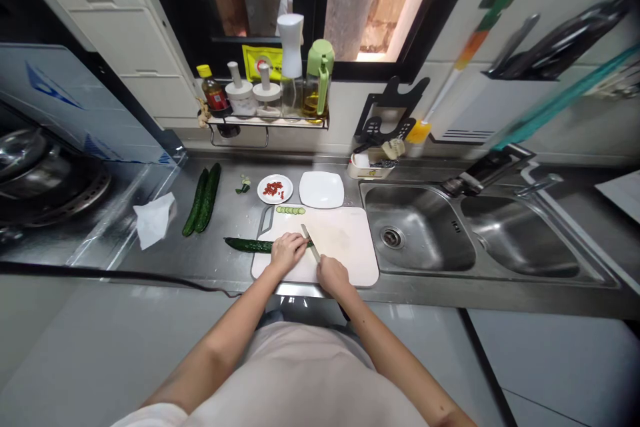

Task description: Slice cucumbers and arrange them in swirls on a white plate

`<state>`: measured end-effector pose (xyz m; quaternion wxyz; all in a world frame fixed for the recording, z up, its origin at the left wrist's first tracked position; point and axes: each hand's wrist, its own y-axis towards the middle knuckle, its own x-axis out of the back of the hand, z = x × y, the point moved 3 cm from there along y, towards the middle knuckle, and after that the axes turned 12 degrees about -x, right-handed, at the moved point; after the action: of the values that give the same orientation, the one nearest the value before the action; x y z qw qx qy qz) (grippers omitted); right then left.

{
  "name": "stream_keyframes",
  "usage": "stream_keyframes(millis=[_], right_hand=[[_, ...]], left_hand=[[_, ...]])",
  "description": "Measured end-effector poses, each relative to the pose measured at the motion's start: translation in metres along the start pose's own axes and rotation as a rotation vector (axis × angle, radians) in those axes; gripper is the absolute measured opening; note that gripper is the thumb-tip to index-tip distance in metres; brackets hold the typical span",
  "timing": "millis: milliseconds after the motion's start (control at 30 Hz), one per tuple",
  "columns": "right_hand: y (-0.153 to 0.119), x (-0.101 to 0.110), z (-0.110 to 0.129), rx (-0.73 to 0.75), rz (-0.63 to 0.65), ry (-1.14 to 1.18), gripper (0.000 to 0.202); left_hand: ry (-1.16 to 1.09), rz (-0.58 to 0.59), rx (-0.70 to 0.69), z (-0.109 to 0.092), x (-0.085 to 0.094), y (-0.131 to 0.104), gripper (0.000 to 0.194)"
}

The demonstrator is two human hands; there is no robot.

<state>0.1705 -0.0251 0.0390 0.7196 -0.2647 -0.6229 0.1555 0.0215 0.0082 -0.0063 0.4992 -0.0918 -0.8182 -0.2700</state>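
A dark green cucumber (249,245) lies across the left side of the white cutting board (350,267), its far left end past the board's edge. My left hand (287,251) is closed over it near its right end, fingers wrapped on top. In my right hand (332,273) is the handle of a knife (311,243), whose blade slants up and left, right beside my left fingertips at the cucumber's end. Several pale cucumber slices (291,210) lie in a row at the board's upper left. My left palm hides part of the cucumber.
Two whole cucumbers (201,200) and a white paper towel (154,220) lie to the left. A small plate (275,198) with red pieces and a square white plate (321,189) stand behind the board. The double sink (420,230) is at right, a seasoning rack (267,122) above.
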Motion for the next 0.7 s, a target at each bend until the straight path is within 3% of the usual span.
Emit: stream_keyframes(millis=[367, 700], right_hand=[[-0.014, -0.016, -0.018, -0.016, -0.036, 0.001, 0.032], [0.000, -0.007, -0.001, -0.011, -0.044, -0.001, 0.030]], left_hand=[[-0.017, 0.013, 0.014, 0.000, 0.001, 0.001, 0.020], [-0.030, 0.004, 0.010, -0.001, 0.001, 0.001, 0.020]])
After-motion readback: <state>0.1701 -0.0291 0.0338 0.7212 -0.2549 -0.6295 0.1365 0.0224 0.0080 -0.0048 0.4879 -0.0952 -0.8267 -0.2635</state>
